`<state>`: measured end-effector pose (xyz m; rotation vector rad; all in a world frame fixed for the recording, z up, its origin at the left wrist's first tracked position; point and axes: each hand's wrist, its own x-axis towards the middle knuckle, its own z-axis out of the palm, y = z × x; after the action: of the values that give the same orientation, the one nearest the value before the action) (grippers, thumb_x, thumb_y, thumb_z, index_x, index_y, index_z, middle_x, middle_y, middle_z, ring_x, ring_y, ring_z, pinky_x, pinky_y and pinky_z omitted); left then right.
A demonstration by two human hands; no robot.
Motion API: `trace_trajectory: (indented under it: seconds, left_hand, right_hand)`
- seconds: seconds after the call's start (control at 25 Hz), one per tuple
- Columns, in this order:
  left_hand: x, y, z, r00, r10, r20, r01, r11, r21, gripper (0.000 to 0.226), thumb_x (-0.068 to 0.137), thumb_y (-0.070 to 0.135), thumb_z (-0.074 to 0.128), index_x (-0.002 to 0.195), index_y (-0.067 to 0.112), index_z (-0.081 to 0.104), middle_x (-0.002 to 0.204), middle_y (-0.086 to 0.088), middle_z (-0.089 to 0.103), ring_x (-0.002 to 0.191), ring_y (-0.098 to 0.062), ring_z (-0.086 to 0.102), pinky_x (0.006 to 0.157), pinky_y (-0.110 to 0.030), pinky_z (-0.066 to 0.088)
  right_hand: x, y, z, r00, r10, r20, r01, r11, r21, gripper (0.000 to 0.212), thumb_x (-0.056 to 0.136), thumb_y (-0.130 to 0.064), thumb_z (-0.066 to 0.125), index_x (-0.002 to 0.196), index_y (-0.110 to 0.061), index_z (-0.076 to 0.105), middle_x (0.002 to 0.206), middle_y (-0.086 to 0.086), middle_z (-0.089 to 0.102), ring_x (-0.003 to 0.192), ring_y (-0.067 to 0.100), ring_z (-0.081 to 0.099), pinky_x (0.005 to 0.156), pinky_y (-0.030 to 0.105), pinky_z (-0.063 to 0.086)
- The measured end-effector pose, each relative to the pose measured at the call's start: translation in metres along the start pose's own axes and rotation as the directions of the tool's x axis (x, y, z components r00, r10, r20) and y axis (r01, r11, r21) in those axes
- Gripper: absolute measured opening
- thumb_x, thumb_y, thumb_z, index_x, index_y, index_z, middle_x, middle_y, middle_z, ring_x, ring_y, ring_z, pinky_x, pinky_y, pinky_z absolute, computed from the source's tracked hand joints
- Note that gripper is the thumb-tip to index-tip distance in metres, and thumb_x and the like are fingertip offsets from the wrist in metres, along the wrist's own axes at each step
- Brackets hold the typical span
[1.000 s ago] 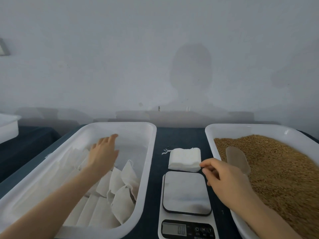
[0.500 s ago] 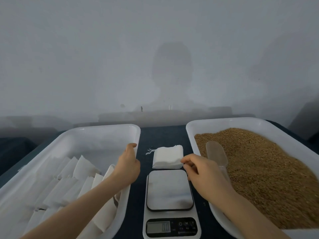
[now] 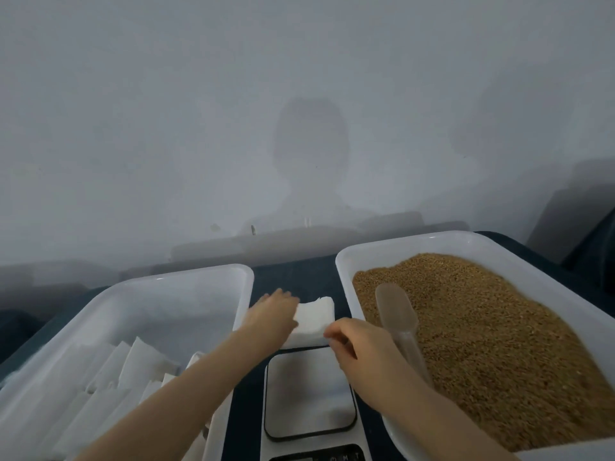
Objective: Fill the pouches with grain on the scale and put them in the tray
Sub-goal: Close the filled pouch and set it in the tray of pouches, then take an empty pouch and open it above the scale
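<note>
Between the two hands, just beyond the scale (image 3: 309,394): pouch stack (image 3: 316,319), white, flat, on the dark table (image 3: 293,277). Left hand (image 3: 273,316) lies over its left edge, blurred; whether it grips cannot be told. Right hand (image 3: 361,349) pinches its near right corner with thumb and forefinger. Right of that hand: grain tray (image 3: 366,257), grain (image 3: 482,327), clear scoop (image 3: 396,311) lying on top. Left of the left hand: white tray (image 3: 166,304) holding rows of pouches (image 3: 143,361).

scale (image 3: 309,390) display off the bottom edge, pouch stack (image 3: 314,322) partly under the left hand (image 3: 274,316)
</note>
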<state>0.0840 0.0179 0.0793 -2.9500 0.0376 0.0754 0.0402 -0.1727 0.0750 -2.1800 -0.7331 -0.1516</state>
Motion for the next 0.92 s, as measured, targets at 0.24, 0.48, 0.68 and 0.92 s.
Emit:
trace_trajectory:
  seconds: [0.24, 0.48, 0.68, 0.92]
  left_hand:
    - [0.044, 0.012, 0.011, 0.957, -0.01, 0.29, -0.059, 0.973, 0.225, 0.022, 0.09, 0.008, 0.059, 0.112, 0.004, 0.058, 0.097, -0.009, 0.056, 0.103, -0.028, 0.059, 0.08, -0.031, 0.04]
    - [0.039, 0.011, 0.014, 0.959, 0.041, 0.281, -0.1, 0.975, 0.197, 0.019, 0.091, 0.008, 0.056, 0.109, 0.002, 0.059, 0.112, -0.012, 0.06, 0.095, -0.028, 0.06, 0.074, -0.031, 0.041]
    - [0.021, 0.01, 0.003, 0.996, 0.018, 0.083, -0.021, 0.999, 0.027, 0.018, 0.091, 0.006, 0.044, 0.074, 0.008, 0.049, 0.069, 0.0, 0.04, 0.069, -0.02, 0.047, 0.064, -0.028, 0.039]
    - [-0.041, 0.001, -0.02, 0.963, -0.259, 0.07, 0.168, 0.379, -0.91, 0.024, 0.088, 0.007, 0.05, 0.067, 0.008, 0.061, 0.059, 0.001, 0.066, 0.06, -0.014, 0.07, 0.06, -0.023, 0.057]
  right_hand:
    - [0.004, 0.007, -0.001, 1.0, -0.031, -0.003, 0.031, 0.999, 0.028, 0.018, 0.098, -0.02, 0.046, 0.108, -0.019, 0.061, 0.084, -0.017, 0.049, 0.071, -0.008, 0.047, 0.067, 0.004, 0.038]
    - [0.003, 0.009, 0.005, 0.998, -0.064, 0.014, 0.064, 0.997, -0.032, 0.017, 0.098, -0.022, 0.044, 0.105, -0.022, 0.059, 0.093, -0.011, 0.053, 0.076, -0.004, 0.048, 0.066, 0.007, 0.038]
    - [0.003, 0.007, 0.006, 0.998, -0.049, 0.039, 0.051, 0.996, -0.077, 0.017, 0.098, -0.022, 0.045, 0.105, -0.022, 0.061, 0.095, -0.011, 0.055, 0.076, -0.003, 0.05, 0.066, 0.007, 0.04]
    - [0.012, -0.012, 0.005, 0.994, -0.008, 0.108, 0.012, 0.999, -0.042, 0.036, 0.092, -0.036, 0.057, 0.126, -0.029, 0.048, 0.113, -0.017, 0.051, 0.088, -0.003, 0.052, 0.068, 0.009, 0.042]
